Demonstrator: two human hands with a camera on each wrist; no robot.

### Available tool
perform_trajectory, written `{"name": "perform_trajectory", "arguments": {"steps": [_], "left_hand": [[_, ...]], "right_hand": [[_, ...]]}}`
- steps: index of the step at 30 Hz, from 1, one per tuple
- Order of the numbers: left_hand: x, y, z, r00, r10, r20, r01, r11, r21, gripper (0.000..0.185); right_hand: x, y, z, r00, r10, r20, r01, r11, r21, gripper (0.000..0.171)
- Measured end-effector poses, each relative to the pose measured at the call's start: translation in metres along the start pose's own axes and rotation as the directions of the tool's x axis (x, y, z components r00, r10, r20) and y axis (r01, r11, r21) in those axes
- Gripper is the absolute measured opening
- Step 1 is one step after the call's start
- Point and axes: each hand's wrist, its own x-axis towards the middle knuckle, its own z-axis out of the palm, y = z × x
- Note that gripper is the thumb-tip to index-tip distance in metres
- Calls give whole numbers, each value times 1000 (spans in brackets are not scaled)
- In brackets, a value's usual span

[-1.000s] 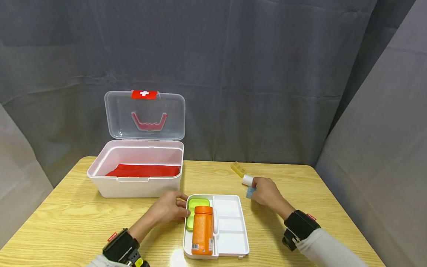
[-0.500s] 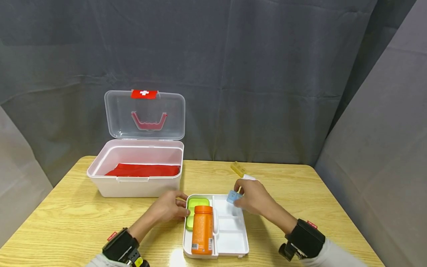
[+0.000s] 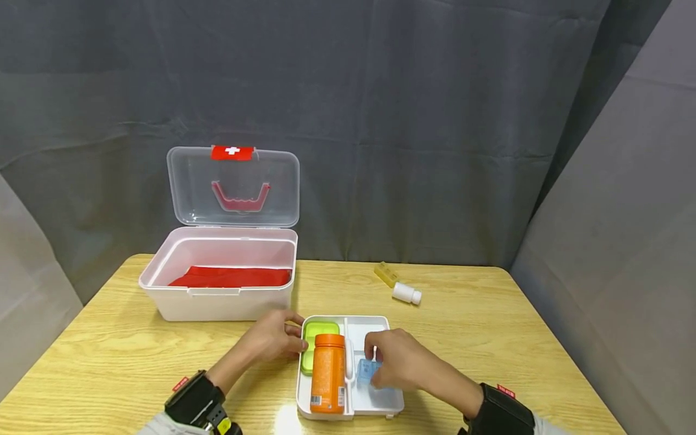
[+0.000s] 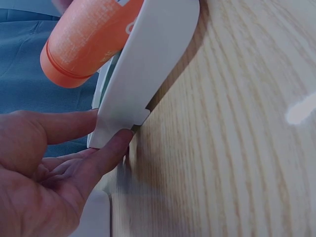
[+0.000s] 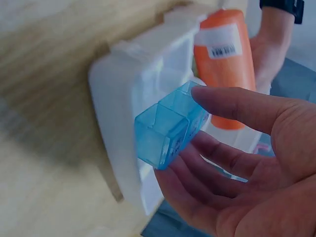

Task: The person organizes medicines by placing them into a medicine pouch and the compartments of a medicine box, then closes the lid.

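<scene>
Standing open at the far left of the desk (image 3: 163, 356) is the first-aid box (image 3: 217, 296). My left hand (image 3: 274, 339) pinches the near-left corner of the white tray (image 3: 388, 399), beside the green case (image 3: 319, 331) and orange bottle (image 3: 328, 374). My right hand (image 3: 399, 359) grips the blue pill box (image 3: 367, 370) over the tray's right compartments. Further right lie a yellow case (image 3: 386, 273) and white bottle (image 3: 406, 293).

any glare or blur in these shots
Head view: sharp, with a bright glare spot on the table in front of the tray. Left wrist view: a small glare patch on the wood at right, and the near lower edge is soft. Right wrist view: the pill box is crisp, the table behind it blurred.
</scene>
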Motion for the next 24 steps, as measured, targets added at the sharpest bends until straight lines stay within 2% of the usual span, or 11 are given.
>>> {"name": "perform_trajectory", "arguments": {"steps": [5, 14, 19, 24], "left_hand": [[1, 0, -1, 1000, 2, 6, -2, 1000, -1, 47], [1, 1, -3, 1000, -7, 8, 7, 1000, -16, 48], [0, 1, -2, 1000, -6, 13, 6, 1000, -15, 48], [-1, 2, -2, 1000, -12, 16, 12, 1000, -18, 48]], "right_hand": [[-2, 2, 11, 997, 4, 71, -4, 1000, -9, 34], [-3, 4, 17, 996, -56, 65, 58, 998, -33, 37], [-3, 4, 15, 996, -19, 91, 22, 999, -33, 38], [1, 4, 1, 993, 42, 107, -46, 999, 30, 33]]}}
